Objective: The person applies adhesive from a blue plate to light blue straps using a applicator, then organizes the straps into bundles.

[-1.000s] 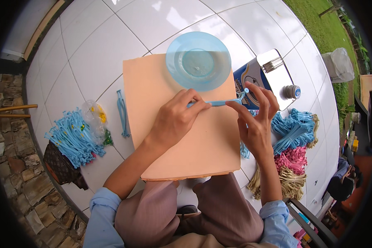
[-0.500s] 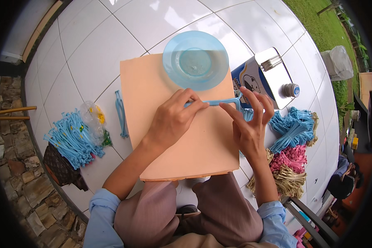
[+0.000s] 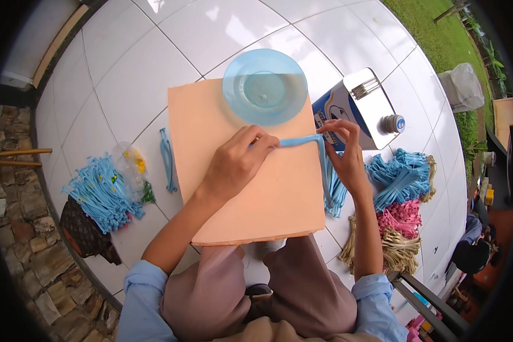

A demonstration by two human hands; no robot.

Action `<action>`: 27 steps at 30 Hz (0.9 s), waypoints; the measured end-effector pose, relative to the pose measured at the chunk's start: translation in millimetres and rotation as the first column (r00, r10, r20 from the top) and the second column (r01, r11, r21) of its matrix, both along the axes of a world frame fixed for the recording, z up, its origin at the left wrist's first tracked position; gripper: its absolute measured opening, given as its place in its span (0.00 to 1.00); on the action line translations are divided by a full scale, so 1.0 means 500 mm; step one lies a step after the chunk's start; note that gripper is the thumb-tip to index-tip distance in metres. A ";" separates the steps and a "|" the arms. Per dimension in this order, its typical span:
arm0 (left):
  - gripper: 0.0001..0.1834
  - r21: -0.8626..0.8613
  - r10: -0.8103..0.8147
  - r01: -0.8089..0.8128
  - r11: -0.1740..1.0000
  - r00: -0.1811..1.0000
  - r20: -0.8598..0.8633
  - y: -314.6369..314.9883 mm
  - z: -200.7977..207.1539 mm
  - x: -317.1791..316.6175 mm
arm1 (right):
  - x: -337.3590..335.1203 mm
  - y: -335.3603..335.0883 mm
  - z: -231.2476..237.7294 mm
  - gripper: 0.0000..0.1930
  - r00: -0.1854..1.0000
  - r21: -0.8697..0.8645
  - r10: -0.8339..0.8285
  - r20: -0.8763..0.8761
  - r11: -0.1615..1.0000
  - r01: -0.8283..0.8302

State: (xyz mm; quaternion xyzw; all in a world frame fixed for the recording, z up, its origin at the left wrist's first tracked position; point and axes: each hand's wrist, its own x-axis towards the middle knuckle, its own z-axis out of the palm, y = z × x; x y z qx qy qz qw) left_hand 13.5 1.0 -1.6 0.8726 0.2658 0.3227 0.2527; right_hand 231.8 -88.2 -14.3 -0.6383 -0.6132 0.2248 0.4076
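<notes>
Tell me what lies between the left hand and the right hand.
In the head view, a light-blue strip spans the gap, over the peach board, running from the left hand to the right hand.

We view the scene from the head through the left fisheye, upright and facing steeply down past the knees [image 3: 196, 285]. Our forearms [image 3: 178, 231] enter from below. The left hand [image 3: 233, 162] and right hand [image 3: 345, 158] appear near, about mid-frame. The wide field takes in the floor [image 3: 139, 62] and, upper right, the lawn [image 3: 419, 24].
</notes>
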 end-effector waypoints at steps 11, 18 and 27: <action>0.11 -0.367 -0.074 0.161 0.916 0.968 0.239 -0.123 0.159 0.002 | 0.030 -0.165 0.194 0.25 0.972 0.314 -0.113 0.205 0.948 0.045; 0.16 -0.327 -0.128 0.305 0.895 0.876 0.466 -0.152 0.362 -0.155 | -0.119 -0.196 0.495 0.27 0.967 0.585 0.203 -0.153 0.808 -0.077; 0.53 -0.459 -0.008 0.280 0.843 0.860 0.511 -0.127 0.368 -0.393 | -0.537 0.075 0.562 0.28 0.579 0.488 0.586 -0.566 0.805 -0.337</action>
